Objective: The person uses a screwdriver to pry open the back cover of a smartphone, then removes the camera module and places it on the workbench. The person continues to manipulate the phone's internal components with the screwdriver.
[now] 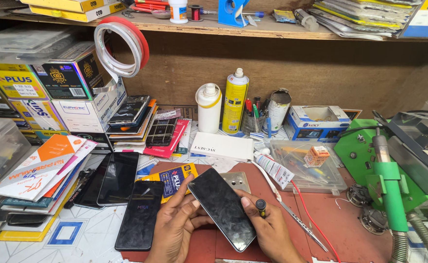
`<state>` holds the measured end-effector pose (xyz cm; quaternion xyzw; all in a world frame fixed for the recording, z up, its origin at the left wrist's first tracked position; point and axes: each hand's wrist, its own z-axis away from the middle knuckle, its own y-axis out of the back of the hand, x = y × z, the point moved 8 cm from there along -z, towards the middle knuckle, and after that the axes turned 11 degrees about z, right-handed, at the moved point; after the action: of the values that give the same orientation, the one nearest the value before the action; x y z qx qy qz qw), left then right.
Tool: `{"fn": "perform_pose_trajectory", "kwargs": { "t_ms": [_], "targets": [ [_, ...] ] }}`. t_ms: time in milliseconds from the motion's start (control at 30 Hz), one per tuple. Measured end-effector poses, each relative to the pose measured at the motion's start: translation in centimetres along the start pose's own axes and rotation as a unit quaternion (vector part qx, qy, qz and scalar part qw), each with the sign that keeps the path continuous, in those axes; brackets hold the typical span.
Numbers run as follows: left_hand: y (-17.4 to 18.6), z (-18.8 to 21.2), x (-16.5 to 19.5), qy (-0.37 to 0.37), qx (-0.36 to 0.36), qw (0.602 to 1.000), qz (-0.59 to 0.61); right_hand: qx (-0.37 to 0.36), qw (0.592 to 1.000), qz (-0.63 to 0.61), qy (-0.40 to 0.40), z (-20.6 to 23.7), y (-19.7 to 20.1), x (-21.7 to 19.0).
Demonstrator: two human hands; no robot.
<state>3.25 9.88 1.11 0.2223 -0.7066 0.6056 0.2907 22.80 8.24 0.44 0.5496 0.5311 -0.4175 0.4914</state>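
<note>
A dark phone (222,208) sits low in the middle of the frame, tilted with its top end toward the upper left, and its glass face is dull with smudges. The left hand (175,226) cups its lower left edge from beneath, fingers curled narrow around the side with the thumb on the rim. The right hand (267,226) grips the right edge and at the same time pinches a thin tool with a black cap (261,205) between thumb and forefinger.

Doing this well seems to call for holding the phone by its edges only, keeping the tool tip off the glass, and working low over the red mat (316,204) so a slip costs little.

Just to the left lies another black phone (140,214) flat on the bench, with two more (111,178) beyond it. Behind the hands is a yellow and blue packet (172,179), a white tube (274,168) and a long metal probe (301,225) with a red wire (313,221). A green stand (387,180) fills the right side.
</note>
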Motion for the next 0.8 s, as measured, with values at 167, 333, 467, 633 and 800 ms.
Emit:
{"fn": "perform_pose_trajectory", "kwargs": {
  "t_ms": [167,333,467,633,800],
  "targets": [
    [0.3,-0.2,-0.2,-0.011,-0.002,1.0,-0.004,0.01,1.0,-0.001,-0.014,0.0,0.3,0.3],
    [1.0,-0.5,-0.6,-0.005,0.02,1.0,0.001,-0.004,1.0,-0.015,0.004,-0.1,0.1,0.4],
    [0.8,-0.6,-0.9,-0.007,0.02,0.999,0.03,-0.001,1.0,-0.021,0.008,-0.2,0.0,0.6],
    [0.3,-0.1,-1.2,-0.004,0.022,0.998,0.059,0.036,0.999,-0.02,-0.03,0.0,0.6,1.1],
    [-0.2,0.1,-0.6,-0.022,0.006,0.998,0.05,0.028,0.999,-0.022,-0.031,0.0,0.6,0.8]
  ]
}}
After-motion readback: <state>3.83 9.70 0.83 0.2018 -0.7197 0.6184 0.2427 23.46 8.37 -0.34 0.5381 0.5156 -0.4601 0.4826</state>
